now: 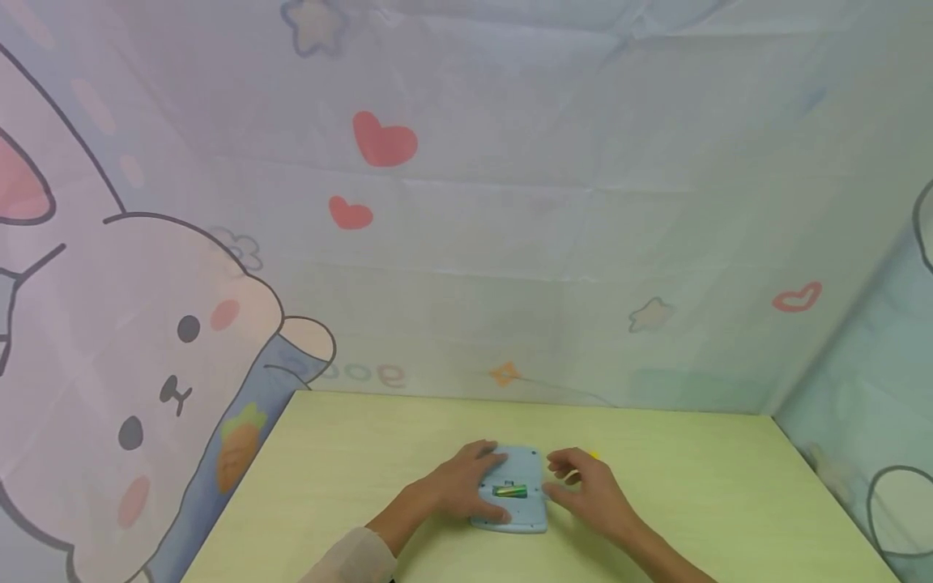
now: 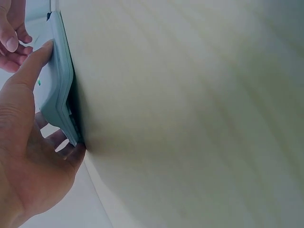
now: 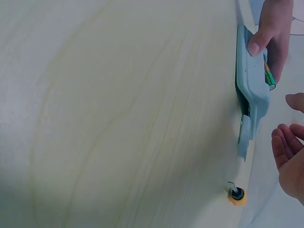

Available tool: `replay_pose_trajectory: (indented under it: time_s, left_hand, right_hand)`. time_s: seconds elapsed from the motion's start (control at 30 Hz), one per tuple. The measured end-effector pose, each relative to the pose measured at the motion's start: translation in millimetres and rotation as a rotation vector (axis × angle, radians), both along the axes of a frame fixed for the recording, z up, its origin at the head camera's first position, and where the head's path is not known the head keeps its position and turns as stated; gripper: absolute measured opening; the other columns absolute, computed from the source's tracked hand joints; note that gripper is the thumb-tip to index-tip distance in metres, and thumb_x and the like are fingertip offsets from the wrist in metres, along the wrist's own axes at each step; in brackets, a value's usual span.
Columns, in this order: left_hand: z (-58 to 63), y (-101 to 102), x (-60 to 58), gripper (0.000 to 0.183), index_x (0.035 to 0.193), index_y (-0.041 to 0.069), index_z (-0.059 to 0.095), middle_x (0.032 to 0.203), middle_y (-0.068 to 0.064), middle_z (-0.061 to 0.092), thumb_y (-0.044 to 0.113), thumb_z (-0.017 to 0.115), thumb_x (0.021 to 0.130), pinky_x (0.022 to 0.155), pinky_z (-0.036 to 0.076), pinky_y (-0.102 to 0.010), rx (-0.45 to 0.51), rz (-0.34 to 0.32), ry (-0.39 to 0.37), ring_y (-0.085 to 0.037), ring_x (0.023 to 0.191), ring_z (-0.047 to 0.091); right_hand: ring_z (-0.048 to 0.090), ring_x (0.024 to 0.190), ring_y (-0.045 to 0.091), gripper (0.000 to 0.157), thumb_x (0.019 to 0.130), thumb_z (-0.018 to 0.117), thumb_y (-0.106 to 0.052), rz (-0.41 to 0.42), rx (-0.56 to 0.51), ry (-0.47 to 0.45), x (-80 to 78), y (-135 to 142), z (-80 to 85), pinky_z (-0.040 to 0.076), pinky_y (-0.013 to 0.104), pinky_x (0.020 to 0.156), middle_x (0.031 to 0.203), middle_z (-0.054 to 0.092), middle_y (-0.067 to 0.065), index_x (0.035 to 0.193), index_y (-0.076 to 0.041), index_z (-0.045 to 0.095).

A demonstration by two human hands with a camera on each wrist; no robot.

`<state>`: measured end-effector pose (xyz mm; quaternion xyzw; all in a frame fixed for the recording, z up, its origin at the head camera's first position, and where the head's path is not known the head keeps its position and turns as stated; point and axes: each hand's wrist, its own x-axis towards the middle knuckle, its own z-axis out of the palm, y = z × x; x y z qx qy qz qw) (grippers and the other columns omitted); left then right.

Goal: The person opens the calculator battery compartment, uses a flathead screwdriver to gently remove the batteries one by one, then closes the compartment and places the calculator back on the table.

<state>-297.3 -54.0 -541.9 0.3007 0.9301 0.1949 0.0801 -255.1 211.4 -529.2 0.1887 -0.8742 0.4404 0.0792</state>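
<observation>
A light blue calculator-shaped device (image 1: 523,465) lies back side up on the table, with screw holes in its casing. A green battery (image 1: 509,491) sits in the open compartment at its middle. My left hand (image 1: 462,484) grips the device's left side: the thumb presses the back near the close edge, and the fingers reach round the far edge in the left wrist view. Beside the device's right edge is my right hand (image 1: 589,492), its fingers loosely bent, thumb and fingertips apart with nothing between them in the right wrist view.
On the pale yellow-green table (image 1: 700,470), a small yellow-orange and black tool with a metal shaft (image 3: 237,194) lies beyond the right hand. A light blue flat piece (image 3: 244,137) shows by the device's end. A printed cloth backdrop (image 1: 510,243) rises behind.
</observation>
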Motion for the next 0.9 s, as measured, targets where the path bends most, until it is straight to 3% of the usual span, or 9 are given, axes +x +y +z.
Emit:
replay_pose_trajectory:
  time_s: [0.17,0.9]
  left_hand:
    - [0.1,-1,0.7,0.098,0.154,0.025,0.038,0.162,-0.006,0.025,0.073,0.069,0.074,0.108,0.039,-0.05,0.001,0.005,-0.012,-0.03,0.147,0.026]
    - [-1.3,0,-2.1,0.099,0.154,0.026,0.037,0.162,-0.004,0.024,0.074,0.069,0.074,0.109,0.039,-0.05,-0.003,0.0,-0.018,-0.029,0.148,0.024]
  right_hand:
    - [0.065,0.093,0.026,0.04,0.085,0.08,-0.022,0.034,-0.002,-0.012,0.9,-4,-0.2,0.056,0.03,0.078,0.103,0.069,0.008,0.117,-0.003,0.065]
    - [0.061,0.09,0.015,0.033,0.084,0.079,-0.013,0.125,0.102,0.055,-0.1,-30,-5.0,0.055,0.029,0.08,0.102,0.064,0.001,0.114,-0.007,0.067]
